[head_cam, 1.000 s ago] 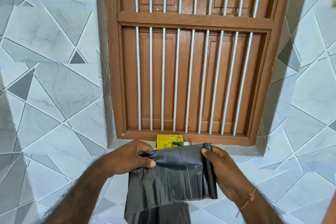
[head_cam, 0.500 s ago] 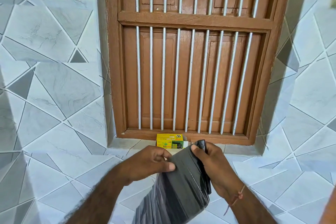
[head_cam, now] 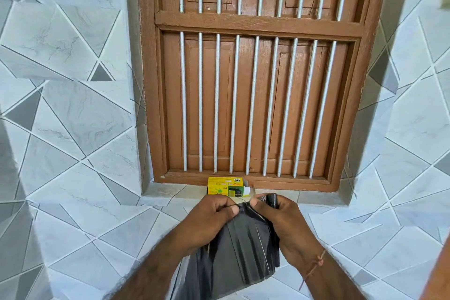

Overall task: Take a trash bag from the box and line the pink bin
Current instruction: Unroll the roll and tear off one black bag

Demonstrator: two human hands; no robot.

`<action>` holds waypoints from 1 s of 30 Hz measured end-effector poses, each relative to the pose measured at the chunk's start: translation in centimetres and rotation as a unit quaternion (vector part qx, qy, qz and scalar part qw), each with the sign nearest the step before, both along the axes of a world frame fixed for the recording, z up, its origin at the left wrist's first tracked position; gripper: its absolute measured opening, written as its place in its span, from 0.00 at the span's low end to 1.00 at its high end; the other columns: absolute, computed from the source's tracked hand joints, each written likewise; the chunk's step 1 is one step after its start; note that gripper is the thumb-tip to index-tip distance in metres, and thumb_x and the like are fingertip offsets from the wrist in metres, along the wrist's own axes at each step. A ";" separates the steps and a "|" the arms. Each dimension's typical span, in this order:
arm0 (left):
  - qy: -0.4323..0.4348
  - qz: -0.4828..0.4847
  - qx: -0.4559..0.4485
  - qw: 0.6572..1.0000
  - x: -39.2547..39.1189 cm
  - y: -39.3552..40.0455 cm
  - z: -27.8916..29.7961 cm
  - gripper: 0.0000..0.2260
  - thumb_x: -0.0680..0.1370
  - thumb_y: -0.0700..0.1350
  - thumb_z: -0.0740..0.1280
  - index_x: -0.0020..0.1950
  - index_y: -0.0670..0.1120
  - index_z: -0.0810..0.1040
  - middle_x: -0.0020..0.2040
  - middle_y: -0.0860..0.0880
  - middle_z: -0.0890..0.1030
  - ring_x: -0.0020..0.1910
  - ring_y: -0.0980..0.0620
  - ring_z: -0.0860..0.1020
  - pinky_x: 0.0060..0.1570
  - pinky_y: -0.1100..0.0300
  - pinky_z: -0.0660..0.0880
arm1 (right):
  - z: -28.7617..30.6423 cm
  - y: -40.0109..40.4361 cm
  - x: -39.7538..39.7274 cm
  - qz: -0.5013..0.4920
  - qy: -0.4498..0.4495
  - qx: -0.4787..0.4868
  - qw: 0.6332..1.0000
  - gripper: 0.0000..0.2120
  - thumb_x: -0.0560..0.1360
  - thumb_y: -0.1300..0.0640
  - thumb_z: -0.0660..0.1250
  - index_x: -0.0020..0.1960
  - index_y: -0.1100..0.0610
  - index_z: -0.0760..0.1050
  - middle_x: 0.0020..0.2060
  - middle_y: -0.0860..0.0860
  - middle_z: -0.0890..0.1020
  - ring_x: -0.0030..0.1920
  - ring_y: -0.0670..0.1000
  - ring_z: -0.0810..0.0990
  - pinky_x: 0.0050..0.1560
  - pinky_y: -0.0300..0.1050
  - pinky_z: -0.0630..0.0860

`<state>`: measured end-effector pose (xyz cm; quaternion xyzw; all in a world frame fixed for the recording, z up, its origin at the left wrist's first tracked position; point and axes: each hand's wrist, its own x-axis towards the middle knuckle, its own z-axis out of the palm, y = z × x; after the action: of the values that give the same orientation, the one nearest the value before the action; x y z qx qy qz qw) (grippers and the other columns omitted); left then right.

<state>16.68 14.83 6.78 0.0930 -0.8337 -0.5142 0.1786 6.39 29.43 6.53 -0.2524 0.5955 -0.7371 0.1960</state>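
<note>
Home interior, tiled wall (head_cam: 73, 109), barred wooden window (head_cam: 255, 95)

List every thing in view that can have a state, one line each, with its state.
trash bag: black, off the box, gathered at its top edge, hanging down, not yet opened out.
left hand: shut, pinching the bag's top edge.
right hand: shut on the bag's top edge, close beside the left.
box: yellow, on the sill, its right end flap open.
window shutters: closed behind the bars.
pink bin: not in view.
</note>
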 end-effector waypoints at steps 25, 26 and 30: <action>0.118 0.125 -0.076 0.982 -0.7 1.1 -1.0 0.09 0.77 0.45 0.69 0.39 0.44 0.84 0.34 0.49 0.84 0.32 0.60 0.76 0.35 0.68 0.71 | -1.4 -2.6 0.3 -0.041 -0.030 -0.037 0.998 0.06 0.75 0.62 0.69 0.43 0.66 0.81 0.43 0.65 0.85 0.42 0.59 0.83 0.49 0.54 0.79; 0.118 0.132 -0.078 0.981 -0.7 1.2 -1.1 0.09 0.77 0.45 0.69 0.39 0.44 0.84 0.35 0.49 0.83 0.33 0.58 0.77 0.35 0.67 0.71 | -1.4 -2.6 0.2 -0.040 -0.035 -0.039 0.998 0.06 0.75 0.62 0.69 0.42 0.64 0.81 0.42 0.65 0.85 0.42 0.59 0.83 0.49 0.55 0.79; 0.100 0.154 -0.084 0.980 -0.8 1.3 -1.4 0.11 0.78 0.49 0.67 0.39 0.45 0.83 0.35 0.49 0.84 0.36 0.53 0.79 0.38 0.60 0.75 | -1.7 -3.1 0.2 -0.036 -0.065 -0.039 0.996 0.05 0.75 0.62 0.69 0.44 0.64 0.81 0.42 0.62 0.86 0.41 0.59 0.84 0.46 0.52 0.81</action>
<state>15.89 16.12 5.42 0.1529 -0.8275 -0.4159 0.3448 6.55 26.28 4.86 -0.1901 0.5608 -0.7812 0.1977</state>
